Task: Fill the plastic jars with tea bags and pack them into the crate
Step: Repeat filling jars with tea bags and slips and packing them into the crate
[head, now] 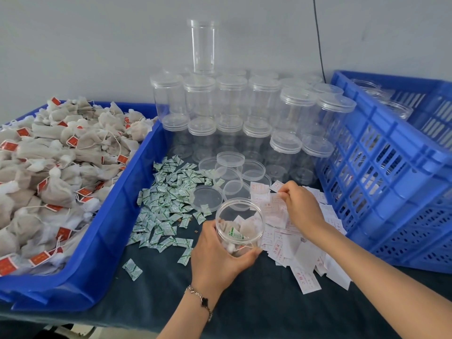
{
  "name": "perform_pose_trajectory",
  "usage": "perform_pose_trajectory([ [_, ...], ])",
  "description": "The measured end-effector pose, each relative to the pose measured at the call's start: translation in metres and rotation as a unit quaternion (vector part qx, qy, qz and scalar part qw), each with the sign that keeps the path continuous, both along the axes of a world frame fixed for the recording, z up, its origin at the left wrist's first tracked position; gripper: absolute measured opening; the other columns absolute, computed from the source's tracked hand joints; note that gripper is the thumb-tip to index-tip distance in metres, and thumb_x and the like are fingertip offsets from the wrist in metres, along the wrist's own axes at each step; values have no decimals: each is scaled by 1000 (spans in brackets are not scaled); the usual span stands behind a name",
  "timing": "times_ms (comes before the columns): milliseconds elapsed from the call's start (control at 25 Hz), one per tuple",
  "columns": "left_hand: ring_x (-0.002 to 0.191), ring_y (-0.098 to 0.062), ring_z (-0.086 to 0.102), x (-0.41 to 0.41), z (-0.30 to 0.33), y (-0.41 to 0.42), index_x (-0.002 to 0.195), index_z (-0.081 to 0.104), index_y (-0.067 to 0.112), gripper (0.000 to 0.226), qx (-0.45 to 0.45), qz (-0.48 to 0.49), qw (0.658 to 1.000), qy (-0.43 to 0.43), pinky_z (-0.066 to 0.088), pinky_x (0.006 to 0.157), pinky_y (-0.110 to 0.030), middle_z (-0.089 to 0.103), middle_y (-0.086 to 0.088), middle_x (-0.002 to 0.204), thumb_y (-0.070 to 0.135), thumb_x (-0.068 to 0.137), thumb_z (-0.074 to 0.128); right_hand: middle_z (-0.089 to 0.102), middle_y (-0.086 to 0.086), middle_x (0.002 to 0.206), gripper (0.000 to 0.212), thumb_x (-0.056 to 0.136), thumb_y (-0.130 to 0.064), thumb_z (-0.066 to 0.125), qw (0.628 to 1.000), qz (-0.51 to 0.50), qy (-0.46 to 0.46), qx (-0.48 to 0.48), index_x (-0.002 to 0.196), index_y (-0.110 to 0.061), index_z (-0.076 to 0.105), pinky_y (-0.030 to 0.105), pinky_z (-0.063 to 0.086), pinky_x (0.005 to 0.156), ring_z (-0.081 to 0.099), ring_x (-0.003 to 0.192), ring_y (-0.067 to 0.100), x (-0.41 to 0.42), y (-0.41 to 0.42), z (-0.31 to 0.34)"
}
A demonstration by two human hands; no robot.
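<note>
Left hand (215,253), beaded bracelet (200,298) on the wrist, is gripping an open plastic jar (239,223) near the table's front edge, fingers and thumb curled round its clear wall. The jar is sitting tilted toward the camera, lid off, and is holding several tea bags (244,231) plus one green-and-white sachet. Right hand (302,206) is reaching just beyond the jar, thumb and fingertips pinching a paper slip (277,185) above the pile of white slips with red print (305,255) that is spreading over the dark table cloth (159,289) to the jar's right. Left of the jar, small green-and-white sachets (168,199) are lying scattered in a loose heap. Just behind the jar, loose clear lids (230,174) are lying overlapped, some rim up. Far left, a blue tray (117,216) is holding a big mound of tea bags with red tags (49,167), strings tangling. Right side, a blue slatted crate (391,179) is standing against the slips pile; a few clear jars are showing inside it at the far end, contents unclear. Behind the lids, capped empty jars (244,113) are standing stacked in two tiers, one taller jar (203,45) perching on top against the grey wall (97,45). A black cable (319,37) is hanging down the wall.
</note>
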State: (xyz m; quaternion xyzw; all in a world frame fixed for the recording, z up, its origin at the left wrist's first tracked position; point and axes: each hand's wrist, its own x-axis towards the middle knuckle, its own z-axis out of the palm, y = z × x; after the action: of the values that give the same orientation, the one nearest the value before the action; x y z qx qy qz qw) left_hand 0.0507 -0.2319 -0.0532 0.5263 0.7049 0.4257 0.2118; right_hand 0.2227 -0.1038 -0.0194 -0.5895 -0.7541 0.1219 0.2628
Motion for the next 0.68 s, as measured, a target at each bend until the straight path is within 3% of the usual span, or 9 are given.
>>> perform_pose_trajectory([
  [160, 88, 4, 44, 1, 1, 0, 105, 28, 36, 86, 0, 2, 1000, -3, 30, 67, -16, 39, 32, 93, 67, 43, 78, 52, -7, 103, 10, 95, -15, 53, 997, 1, 74, 30, 86, -21, 55, 25, 35, 87, 45, 109, 16, -9, -10, 20],
  [280, 89, 3, 47, 1, 2, 1, 106, 27, 36, 89, -2, 0, 1000, -4, 34, 70, -17, 41, 30, 95, 70, 41, 78, 66, -15, 80, 13, 89, -21, 63, 953, 30, 299, 29, 80, -30, 62, 11, 44, 71, 59, 83, -1, -21, -36, 52],
  [360, 89, 3, 47, 1, 2, 0, 106, 27, 35, 89, -2, 0, 1000, -6, 34, 70, -17, 39, 33, 95, 69, 42, 78, 69, -17, 76, 11, 84, -20, 69, 920, 74, 385, -21, 80, -30, 68, 8, 46, 62, 63, 71, -5, -30, -55, 66],
  [520, 86, 1, 48, 0, 1, 0, 103, 29, 33, 84, -7, -1, 1000, -5, 35, 65, -17, 41, 28, 93, 67, 43, 78, 71, -12, 73, 13, 81, -17, 72, 944, 115, 298, -76, 74, -27, 67, 13, 51, 64, 67, 71, 0, -48, -75, 62],
  [680, 82, 1, 50, 0, 2, 0, 100, 31, 33, 81, -13, -6, 1000, -9, 32, 59, -8, 47, 22, 93, 69, 44, 77, 69, -12, 78, 13, 85, -22, 68, 974, 135, 171, -58, 76, -29, 64, 13, 48, 70, 64, 78, -3, -53, -78, 57],
])
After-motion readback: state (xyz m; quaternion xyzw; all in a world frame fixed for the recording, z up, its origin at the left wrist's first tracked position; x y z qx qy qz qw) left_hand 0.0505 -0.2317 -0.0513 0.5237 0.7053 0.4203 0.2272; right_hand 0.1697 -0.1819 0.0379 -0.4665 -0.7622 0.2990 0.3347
